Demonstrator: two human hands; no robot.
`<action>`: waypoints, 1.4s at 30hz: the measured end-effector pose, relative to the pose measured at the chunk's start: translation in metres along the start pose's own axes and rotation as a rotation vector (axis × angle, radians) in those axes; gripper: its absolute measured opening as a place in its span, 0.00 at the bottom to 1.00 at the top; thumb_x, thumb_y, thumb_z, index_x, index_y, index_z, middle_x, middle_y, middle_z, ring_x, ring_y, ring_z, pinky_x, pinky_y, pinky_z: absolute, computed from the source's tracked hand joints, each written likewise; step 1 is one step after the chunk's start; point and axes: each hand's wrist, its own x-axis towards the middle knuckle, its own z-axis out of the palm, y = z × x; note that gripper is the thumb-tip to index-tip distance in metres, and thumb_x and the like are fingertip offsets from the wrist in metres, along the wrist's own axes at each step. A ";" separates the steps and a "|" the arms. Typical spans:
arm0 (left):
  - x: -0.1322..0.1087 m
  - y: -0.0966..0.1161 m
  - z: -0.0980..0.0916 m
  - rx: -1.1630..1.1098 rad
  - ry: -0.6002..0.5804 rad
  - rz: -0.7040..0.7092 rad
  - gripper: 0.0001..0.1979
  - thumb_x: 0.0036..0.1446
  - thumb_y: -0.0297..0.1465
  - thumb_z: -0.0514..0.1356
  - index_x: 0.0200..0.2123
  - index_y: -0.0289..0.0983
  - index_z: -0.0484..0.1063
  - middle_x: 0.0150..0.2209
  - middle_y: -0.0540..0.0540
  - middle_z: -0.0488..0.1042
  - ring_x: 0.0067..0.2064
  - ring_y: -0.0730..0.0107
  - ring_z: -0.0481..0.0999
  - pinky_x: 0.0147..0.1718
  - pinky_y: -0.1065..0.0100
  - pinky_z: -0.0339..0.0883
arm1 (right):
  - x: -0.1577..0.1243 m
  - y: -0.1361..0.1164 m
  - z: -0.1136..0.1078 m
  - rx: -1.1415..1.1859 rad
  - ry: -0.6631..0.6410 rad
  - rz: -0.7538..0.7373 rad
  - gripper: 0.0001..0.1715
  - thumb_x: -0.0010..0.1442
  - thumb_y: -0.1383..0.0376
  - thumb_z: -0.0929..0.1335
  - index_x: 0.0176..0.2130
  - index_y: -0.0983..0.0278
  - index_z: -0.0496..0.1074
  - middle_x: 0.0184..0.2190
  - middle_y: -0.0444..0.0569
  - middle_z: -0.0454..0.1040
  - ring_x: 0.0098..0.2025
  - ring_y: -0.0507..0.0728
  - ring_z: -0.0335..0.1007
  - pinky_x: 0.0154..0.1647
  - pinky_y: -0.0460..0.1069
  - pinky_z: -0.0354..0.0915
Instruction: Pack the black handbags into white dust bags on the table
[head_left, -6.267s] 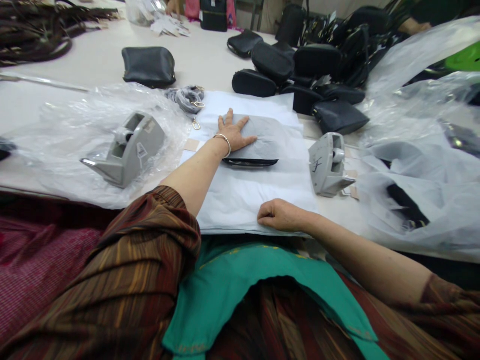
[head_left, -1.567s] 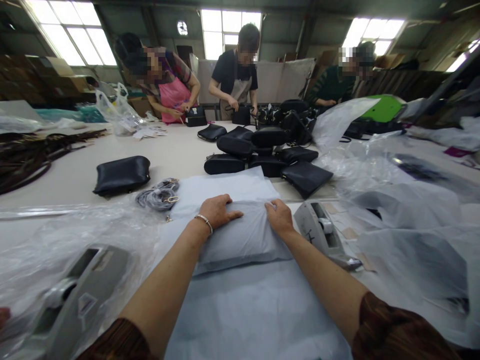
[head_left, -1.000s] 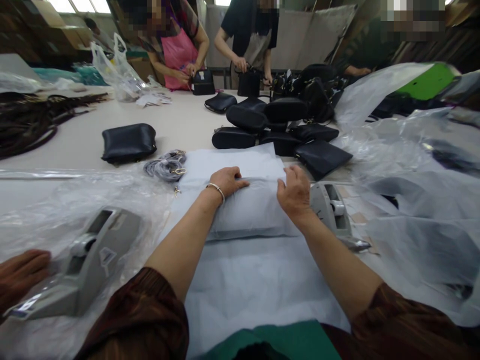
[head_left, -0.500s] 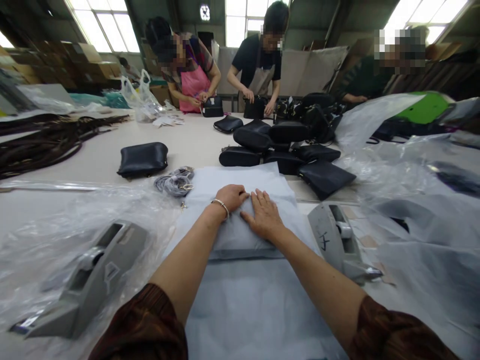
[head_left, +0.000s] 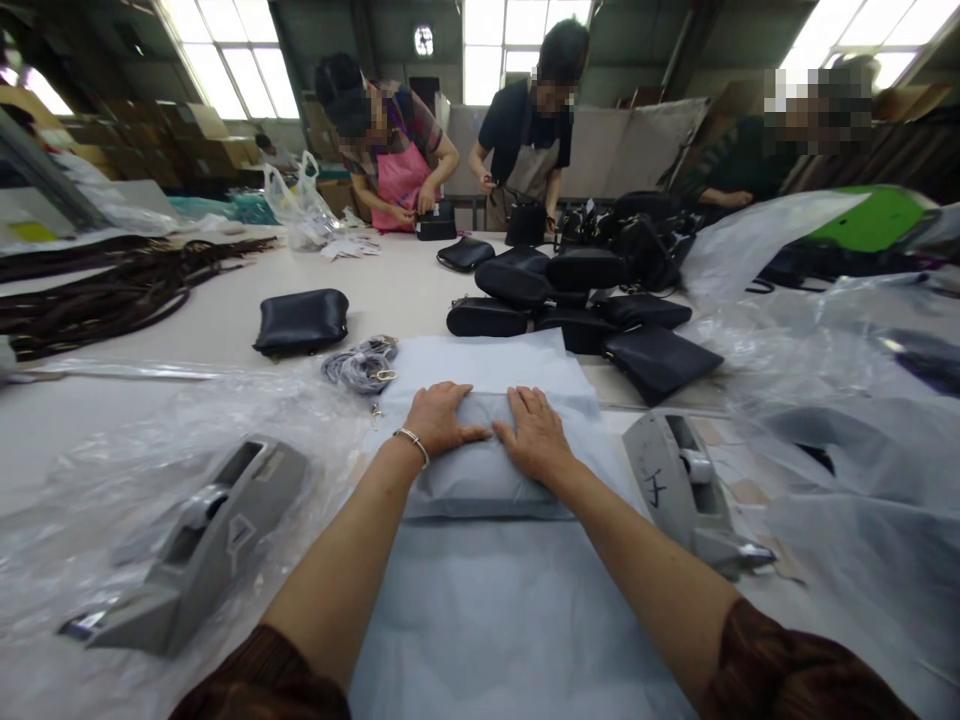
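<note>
- Your left hand (head_left: pixel 436 420) and right hand (head_left: pixel 536 440) rest palm-down, fingers spread and clasping nothing, seemingly to keep the folded paper from springing up.
- The paper-wrapped bundle (head_left: pixel 480 488) lies directly under your fingers, touching them and reaching nearer between your wrists.
- Beneath it, white sheets (head_left: pixel 517 620) cover the tabletop (head_left: pixel 386 280).
- The left dispenser (head_left: pixel 204 550) and right dispenser (head_left: pixel 671 490) flank it, presumably for easy reach.

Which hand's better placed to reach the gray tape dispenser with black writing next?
Probably the right hand: it rests on the wrapped bundle, on the side nearer that tape dispenser. The left hand rests on the bundle's other side and would have to reach across the right.
</note>
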 end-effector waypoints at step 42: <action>-0.015 0.052 0.011 0.156 -0.118 -0.057 0.37 0.63 0.58 0.47 0.71 0.52 0.56 0.75 0.40 0.46 0.74 0.39 0.42 0.63 0.29 0.43 | -0.006 0.084 -0.119 0.169 0.230 0.099 0.23 0.67 0.62 0.62 0.56 0.66 0.75 0.58 0.54 0.75 0.59 0.58 0.69 0.62 0.50 0.59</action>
